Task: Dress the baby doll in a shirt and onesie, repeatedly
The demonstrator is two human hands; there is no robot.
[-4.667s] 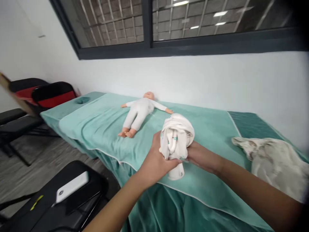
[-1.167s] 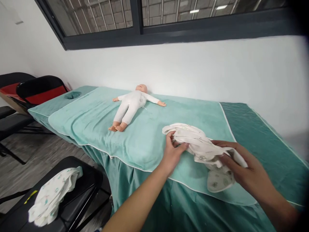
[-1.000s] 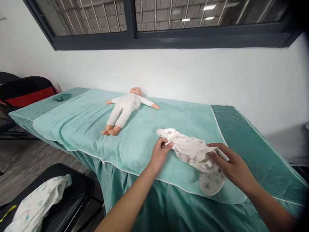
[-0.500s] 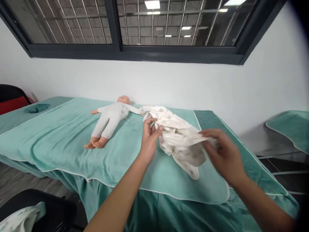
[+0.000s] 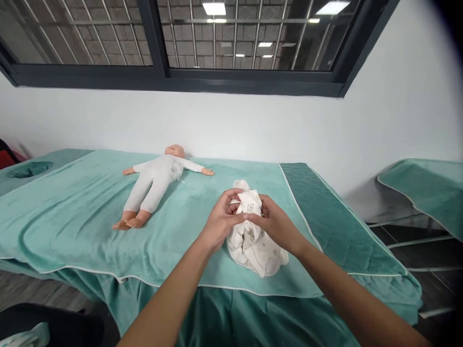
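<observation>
A white baby garment [image 5: 253,246] with small printed figures is bunched up between my two hands, its lower part resting on the teal bed cover [image 5: 195,217]. My left hand [image 5: 222,217] grips the gathered cloth from the left, fingers curled into it. From the right, my right hand [image 5: 273,219] pinches the same cloth, and the two thumbs meet over it. To the left lies a baby doll [image 5: 157,178] on its back in a white suit, arms spread and feet bare; neither hand touches it.
A barred window [image 5: 235,43] is set in the white wall behind the bed. At the right stands another teal-covered surface [image 5: 430,188] on metal legs. A black chair [image 5: 68,323] with a patterned cloth [image 5: 31,337] is at the lower left. The bed has a face hole [image 5: 31,169].
My right hand has come leftward to meet my left. The garment, stretched out sideways before, is now gathered into a bunch. The view has shifted slightly to the right.
</observation>
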